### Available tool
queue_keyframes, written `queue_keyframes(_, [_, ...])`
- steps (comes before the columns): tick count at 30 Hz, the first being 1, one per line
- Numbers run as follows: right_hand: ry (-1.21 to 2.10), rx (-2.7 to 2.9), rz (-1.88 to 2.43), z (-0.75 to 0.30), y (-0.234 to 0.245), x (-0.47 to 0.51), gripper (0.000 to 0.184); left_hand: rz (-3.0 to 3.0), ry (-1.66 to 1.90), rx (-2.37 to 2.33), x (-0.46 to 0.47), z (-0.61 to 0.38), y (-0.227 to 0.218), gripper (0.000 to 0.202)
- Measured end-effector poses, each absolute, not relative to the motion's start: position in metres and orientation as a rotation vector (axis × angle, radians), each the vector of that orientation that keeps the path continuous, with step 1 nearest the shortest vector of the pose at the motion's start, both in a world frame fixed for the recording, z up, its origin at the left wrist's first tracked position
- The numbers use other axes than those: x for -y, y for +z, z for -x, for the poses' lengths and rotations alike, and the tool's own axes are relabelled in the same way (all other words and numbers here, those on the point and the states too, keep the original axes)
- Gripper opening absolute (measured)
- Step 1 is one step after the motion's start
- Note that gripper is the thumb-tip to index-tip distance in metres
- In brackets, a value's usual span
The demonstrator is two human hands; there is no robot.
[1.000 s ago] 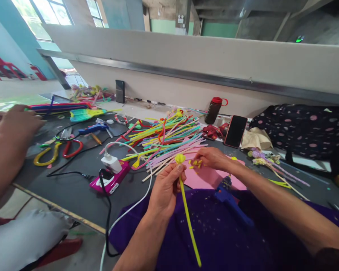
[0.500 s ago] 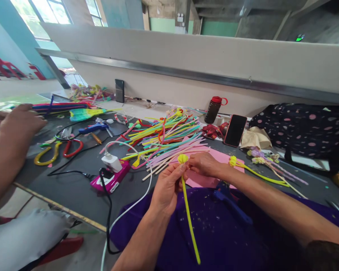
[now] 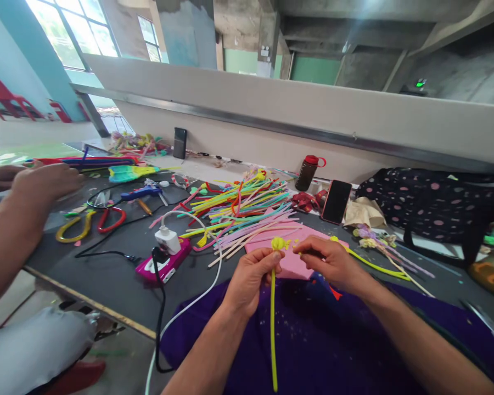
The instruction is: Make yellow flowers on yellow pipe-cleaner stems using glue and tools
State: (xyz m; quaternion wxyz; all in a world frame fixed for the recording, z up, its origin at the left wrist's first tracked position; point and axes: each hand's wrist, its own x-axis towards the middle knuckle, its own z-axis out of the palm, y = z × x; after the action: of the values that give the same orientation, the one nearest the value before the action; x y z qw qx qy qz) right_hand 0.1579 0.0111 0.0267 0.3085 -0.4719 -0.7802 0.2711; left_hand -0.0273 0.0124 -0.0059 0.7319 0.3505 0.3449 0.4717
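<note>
My left hand point(image 3: 250, 278) pinches a yellow-green pipe-cleaner stem point(image 3: 272, 323) just under its small yellow knotted bud point(image 3: 277, 243); the stem hangs down over my purple lap. My right hand point(image 3: 328, 261) is closed in a pinch right beside the bud, with tiny yellow bits at its fingertips. Both hands hover over a pink foam sheet point(image 3: 288, 262) at the near edge of the dark table point(image 3: 107, 274). A second yellow-budded stem point(image 3: 370, 264) lies on the table past my right hand.
A heap of coloured pipe cleaners point(image 3: 239, 211) lies behind the sheet. A pink power strip point(image 3: 163, 262) with a white charger, scissors point(image 3: 91, 220), a blue glue gun point(image 3: 142, 192), a bottle point(image 3: 306, 172), a phone point(image 3: 336, 201) and a dotted bag point(image 3: 436, 203) stand around. Another person's hand point(image 3: 45, 184) works at left.
My right hand left the sheet and came back beside the bud with yellow bits. A second budded stem came into sight past it. The camera tilted up slightly.
</note>
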Motion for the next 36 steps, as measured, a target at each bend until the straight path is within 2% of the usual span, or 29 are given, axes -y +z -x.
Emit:
queue_keyframes(5, [1.014, 1.751, 1.232, -0.156, 0.027, 0.014, 0.009, -0.836, 0.989, -0.740, -0.008, 0.023, -0.007, 0.020])
queue_keyframes(11, [1.209, 1.487, 1.150, -0.159, 0.032, 0.034, 0.015, -0.882, 0.961, -0.677, -0.003, 0.016, -0.003, 0.020])
queue_keyframes(17, [1.272, 1.207, 1.026, -0.170, 0.024, 0.042, 0.016, -0.935, 0.871, -0.569, 0.000, -0.014, 0.013, 0.022])
queue_keyframes(23, [1.264, 0.965, 0.941, -0.180, 0.016, 0.032, 0.018, -0.847, 0.848, -0.638, -0.004, -0.033, -0.001, 0.021])
queue_keyframes(30, [1.307, 0.920, 0.962, -0.174, 0.005, 0.023, 0.017, -0.785, 0.859, -0.673, -0.001, -0.034, -0.006, 0.020])
queue_keyframes(36, [1.184, 1.035, 1.037, -0.170, 0.002, 0.021, 0.016, -0.814, 0.900, -0.687, 0.000, -0.035, -0.007, 0.020])
